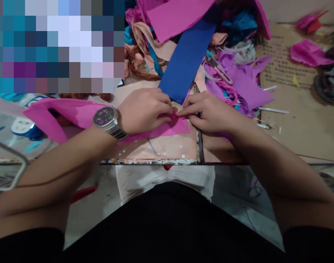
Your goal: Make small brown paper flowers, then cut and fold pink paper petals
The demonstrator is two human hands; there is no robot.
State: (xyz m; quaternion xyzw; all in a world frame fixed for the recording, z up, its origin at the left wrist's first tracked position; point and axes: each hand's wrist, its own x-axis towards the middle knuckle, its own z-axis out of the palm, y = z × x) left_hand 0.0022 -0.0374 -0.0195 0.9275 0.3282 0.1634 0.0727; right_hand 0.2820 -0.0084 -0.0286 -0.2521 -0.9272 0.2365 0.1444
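Note:
A strip of bright pink fabric [167, 130] lies near the table's front edge and runs left beneath my forearm. My left hand [145, 109], with a watch [106, 117] at its wrist, has its fingers curled onto the strip and closed on it. From the right, my right hand [208, 111] pinches the end of the same fabric, thumb and index finger nearly meeting the left fingertips. What lies exactly between the fingertips is partly hidden. Just beyond both hands a flat blue fabric strip [187, 58] stretches away, its near end close to my knuckles.
Behind lie heaped pink, peach, teal and purple scraps [238, 76], with thread snips [218, 69] among them. Cardboard [287, 102] covers the right side. A blue-and-white object [27, 126] and a bent metal rod [19, 157] are at the left. The upper left is pixelated.

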